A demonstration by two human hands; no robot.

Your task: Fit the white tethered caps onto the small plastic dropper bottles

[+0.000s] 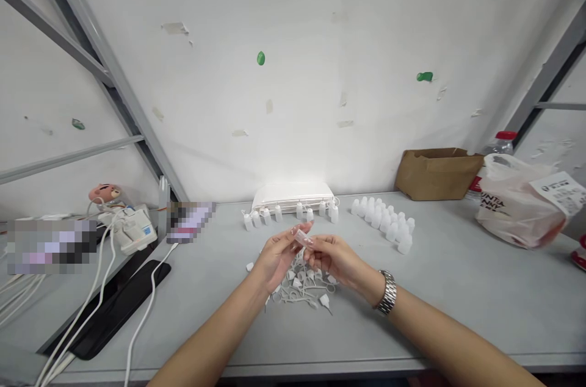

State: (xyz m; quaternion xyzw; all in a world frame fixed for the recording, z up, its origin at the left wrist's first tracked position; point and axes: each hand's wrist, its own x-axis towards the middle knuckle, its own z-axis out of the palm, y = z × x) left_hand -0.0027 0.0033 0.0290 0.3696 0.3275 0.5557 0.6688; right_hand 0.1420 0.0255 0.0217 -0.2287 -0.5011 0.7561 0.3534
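Above the middle of the desk, my left hand point(278, 257) and my right hand point(336, 257) come together on a small translucent plastic bottle point(303, 238), which lies tilted between their fingertips. Both hands are closed on it. Partly hidden below them spreads a pile of white caps point(325, 300), some with thin needle tips, mixed with pale ring-ended straps. Behind the hands stands a row of small capped bottles point(278, 213). To the right, several small translucent bottles point(391, 232) stand upright in a cluster.
A white panel-like object point(293, 193) sits against the wall behind the row. At the back right are a cardboard box point(439, 174) and a plastic bag point(515, 207). Leftward lie a black phone-like slab point(121, 307), white cables point(149, 307) and a power strip point(135, 231).
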